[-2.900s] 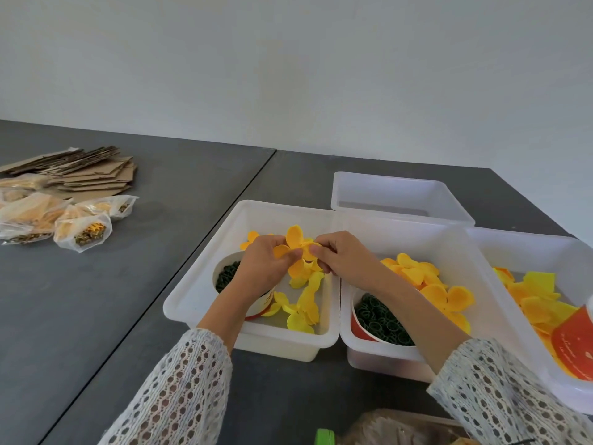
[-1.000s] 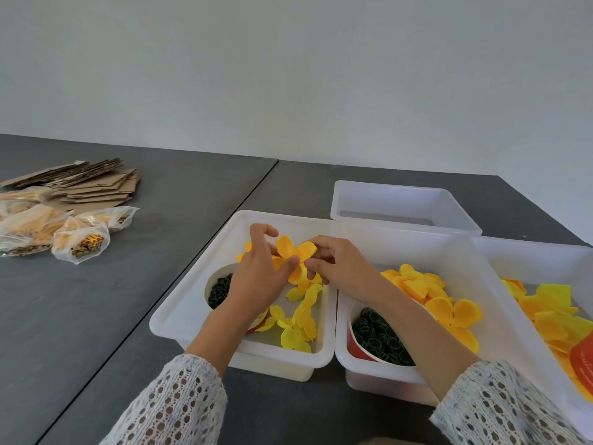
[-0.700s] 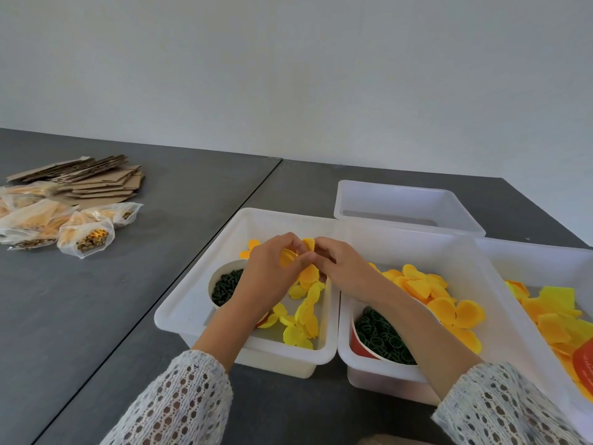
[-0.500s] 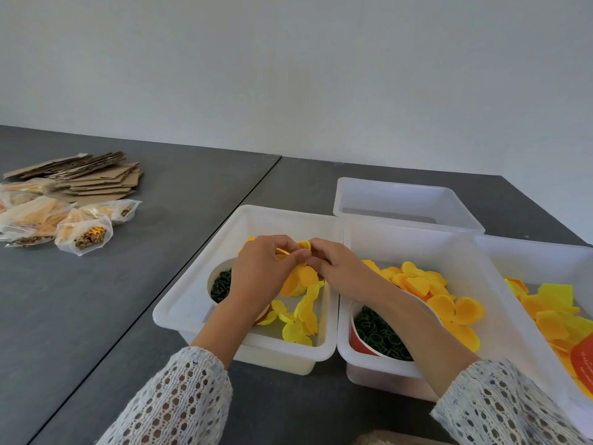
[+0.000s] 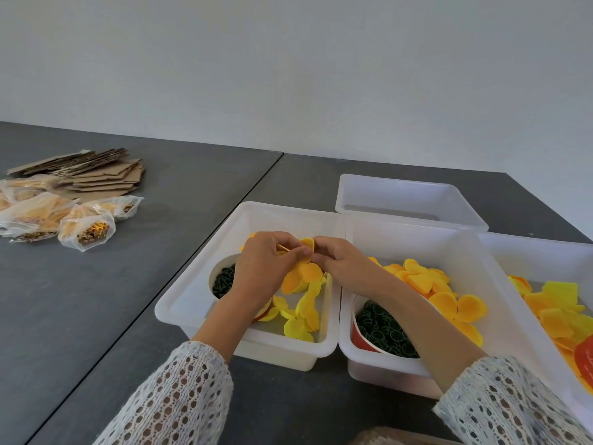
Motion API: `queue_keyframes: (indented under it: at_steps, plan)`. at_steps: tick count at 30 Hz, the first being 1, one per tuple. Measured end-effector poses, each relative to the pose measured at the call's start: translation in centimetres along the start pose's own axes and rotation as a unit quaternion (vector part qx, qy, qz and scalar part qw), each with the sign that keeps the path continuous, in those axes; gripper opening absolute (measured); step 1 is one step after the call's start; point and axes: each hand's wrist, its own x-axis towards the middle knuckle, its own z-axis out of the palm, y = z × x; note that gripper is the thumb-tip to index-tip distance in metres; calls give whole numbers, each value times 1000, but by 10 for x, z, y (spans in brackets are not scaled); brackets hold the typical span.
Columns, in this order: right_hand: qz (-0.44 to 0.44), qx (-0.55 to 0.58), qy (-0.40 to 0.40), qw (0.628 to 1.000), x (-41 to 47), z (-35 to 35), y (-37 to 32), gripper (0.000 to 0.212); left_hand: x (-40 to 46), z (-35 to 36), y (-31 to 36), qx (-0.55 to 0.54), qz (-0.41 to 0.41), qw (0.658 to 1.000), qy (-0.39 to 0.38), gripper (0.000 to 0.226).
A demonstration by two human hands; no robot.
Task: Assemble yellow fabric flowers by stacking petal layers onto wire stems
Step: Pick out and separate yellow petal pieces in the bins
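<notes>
- Left hand: bare; no ring, watch or glove visible on the parts in view.
- Right hand: bare likewise; no jewellery visible.
- Left sleeve: white open-work knit, crochet-like, with a regular pattern of small rounded holes; cuff ends partway up the forearm, leaving wrist and lower forearm uncovered.
- Right sleeve: same white open-work knit and hole pattern; cuff edge slightly uneven, ending at a similar point on the forearm.
</notes>
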Motion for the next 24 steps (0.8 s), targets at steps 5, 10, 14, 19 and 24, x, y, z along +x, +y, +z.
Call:
queue_keyframes:
  at_steps: [5, 10, 14, 19, 24]
  plan:
    - [1, 6, -1, 1000, 0, -1, 0, 17, 0, 0, 1, 0, -1, 1000, 0, 12]
    - [10, 0, 12, 1000, 1, 0, 3, 16, -1, 3, 0, 36, 10, 999, 17, 11]
    - [5, -7, 27, 1000, 2, 1, 4, 14, -3, 5, 1, 67, 73, 995, 31, 2]
    - [4, 20, 27, 999, 1, 1, 4, 16, -1, 6, 0, 104, 105, 989, 19, 3]
    - [8, 27, 36, 999, 2, -1, 5, 16, -1, 6, 2, 71, 131, 989, 9, 11]
